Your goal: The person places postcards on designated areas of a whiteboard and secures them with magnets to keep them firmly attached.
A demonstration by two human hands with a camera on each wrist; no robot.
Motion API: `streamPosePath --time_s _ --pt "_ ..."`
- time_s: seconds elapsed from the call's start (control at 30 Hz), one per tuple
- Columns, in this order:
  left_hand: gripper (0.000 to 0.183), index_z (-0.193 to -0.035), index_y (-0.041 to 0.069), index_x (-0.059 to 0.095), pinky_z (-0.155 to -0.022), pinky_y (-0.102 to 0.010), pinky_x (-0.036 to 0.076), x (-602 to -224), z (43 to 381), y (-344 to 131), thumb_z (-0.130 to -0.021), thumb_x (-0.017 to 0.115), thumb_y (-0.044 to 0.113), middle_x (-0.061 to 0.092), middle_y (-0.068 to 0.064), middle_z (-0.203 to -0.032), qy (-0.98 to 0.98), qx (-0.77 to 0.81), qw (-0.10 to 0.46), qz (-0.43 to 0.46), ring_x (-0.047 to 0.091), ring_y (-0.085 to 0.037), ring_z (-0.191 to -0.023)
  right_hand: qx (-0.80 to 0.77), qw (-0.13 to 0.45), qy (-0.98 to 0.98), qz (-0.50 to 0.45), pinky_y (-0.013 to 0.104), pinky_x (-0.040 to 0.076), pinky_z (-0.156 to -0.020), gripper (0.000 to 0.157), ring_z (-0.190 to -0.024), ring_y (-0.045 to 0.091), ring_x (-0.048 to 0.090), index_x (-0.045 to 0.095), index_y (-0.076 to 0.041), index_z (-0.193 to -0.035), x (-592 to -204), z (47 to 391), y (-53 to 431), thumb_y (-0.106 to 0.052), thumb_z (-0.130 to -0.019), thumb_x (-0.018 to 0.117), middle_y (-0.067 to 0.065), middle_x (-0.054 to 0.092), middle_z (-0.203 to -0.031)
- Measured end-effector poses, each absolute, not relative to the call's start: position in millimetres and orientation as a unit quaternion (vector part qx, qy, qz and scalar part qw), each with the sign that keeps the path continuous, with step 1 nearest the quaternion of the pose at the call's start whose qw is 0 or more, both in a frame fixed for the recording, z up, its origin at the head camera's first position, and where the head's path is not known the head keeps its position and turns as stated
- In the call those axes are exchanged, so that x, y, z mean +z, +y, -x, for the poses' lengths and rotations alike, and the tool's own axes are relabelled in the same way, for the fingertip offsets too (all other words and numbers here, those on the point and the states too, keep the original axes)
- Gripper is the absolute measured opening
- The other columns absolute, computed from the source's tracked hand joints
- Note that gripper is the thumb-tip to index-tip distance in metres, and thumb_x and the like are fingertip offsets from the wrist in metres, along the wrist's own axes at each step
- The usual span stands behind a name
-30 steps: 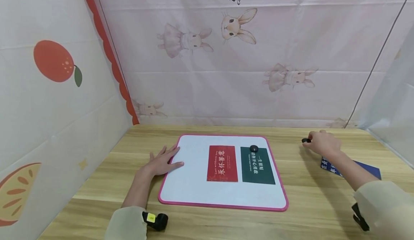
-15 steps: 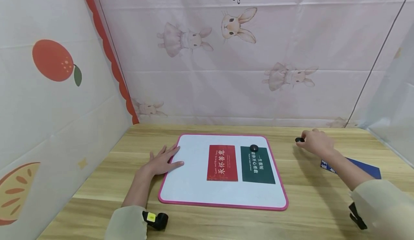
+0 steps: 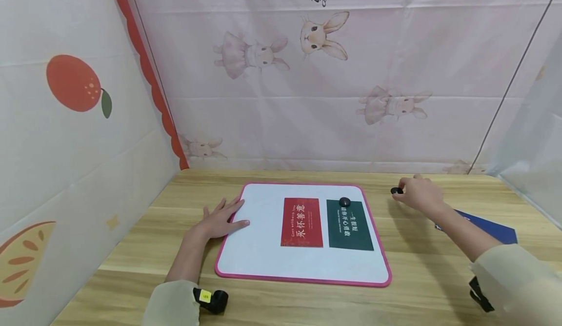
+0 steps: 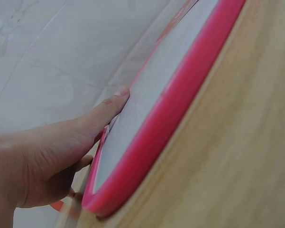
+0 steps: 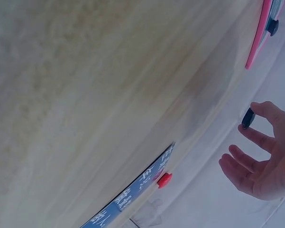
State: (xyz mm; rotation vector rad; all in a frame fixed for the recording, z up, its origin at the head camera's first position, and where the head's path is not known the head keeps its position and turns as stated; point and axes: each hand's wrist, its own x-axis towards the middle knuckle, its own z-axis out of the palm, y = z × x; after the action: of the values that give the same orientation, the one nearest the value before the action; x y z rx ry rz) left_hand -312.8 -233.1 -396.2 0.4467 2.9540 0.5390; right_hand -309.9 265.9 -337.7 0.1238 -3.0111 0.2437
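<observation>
A white board (image 3: 259,262) with a pink rim lies on the table. My left hand (image 3: 218,222) rests at its left edge, thumb on the white surface, fingers spread over the rim. In the right wrist view, the thumb and index finger of my right hand (image 5: 270,156) pinch a black round magnet (image 5: 248,118) by its edges. The head view shows this hand (image 3: 420,193) raised over the table, right of the board. A red card (image 3: 301,223) and a dark green card (image 3: 351,233) lie on the board. Another black magnet (image 3: 344,202) sits on the green card's top edge.
A blue card (image 3: 491,228) with white writing lies on the table at right, partly hidden by my right forearm. Beside it a red magnet (image 5: 164,180) shows in the right wrist view. Printed fabric (image 3: 281,135) hangs behind the table (image 3: 307,306).
My right hand has moved left toward the board with the black magnet, uncovering a little more of the table behind it. The left hand and the board have stayed put.
</observation>
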Motion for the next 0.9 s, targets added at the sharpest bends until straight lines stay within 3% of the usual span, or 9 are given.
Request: streamPosePath --time_s 0.13,0.33,0.9 --pt "0.081 -0.146 0.017 0.028 -0.095 -0.067 -0.008 -395.9 312.2 -232.9 -0.082 0.051 0.061 0.017 -0.008 -0.151 0.972 0.179 0.051 -0.147 0.003 -0.038 -0.136 0.080 0.065 -0.994 -0.047 0.041 0.039 -0.047 0.036 -0.070 0.033 0.048 0.061 0.001 -0.100 -336.4 308.7 260.6 -0.030 -0.081 0.068 0.022 0.050 -0.086" --pt "0.080 -0.146 0.017 0.028 -0.096 -0.067 -0.009 -395.6 311.4 -232.8 -0.082 0.051 0.061 0.017 -0.008 -0.151 0.971 0.179 0.052 -0.147 0.003 -0.038 -0.136 0.089 0.075 -0.992 -0.054 0.032 0.037 -0.043 0.035 -0.069 0.031 0.046 0.061 0.001 -0.098 -335.1 309.0 255.4 -0.028 -0.080 0.069 0.021 0.050 -0.083" --pt "0.080 -0.146 0.018 0.028 -0.095 -0.067 -0.009 -396.3 313.0 -233.5 -0.082 0.050 0.062 0.016 -0.007 -0.151 0.971 0.182 0.056 -0.145 0.002 -0.037 -0.136 0.096 0.085 -0.990 -0.063 0.030 0.039 -0.043 0.032 -0.075 0.033 0.047 0.062 0.002 -0.096 -334.6 309.2 242.6 -0.024 -0.079 0.071 0.019 0.051 -0.083"
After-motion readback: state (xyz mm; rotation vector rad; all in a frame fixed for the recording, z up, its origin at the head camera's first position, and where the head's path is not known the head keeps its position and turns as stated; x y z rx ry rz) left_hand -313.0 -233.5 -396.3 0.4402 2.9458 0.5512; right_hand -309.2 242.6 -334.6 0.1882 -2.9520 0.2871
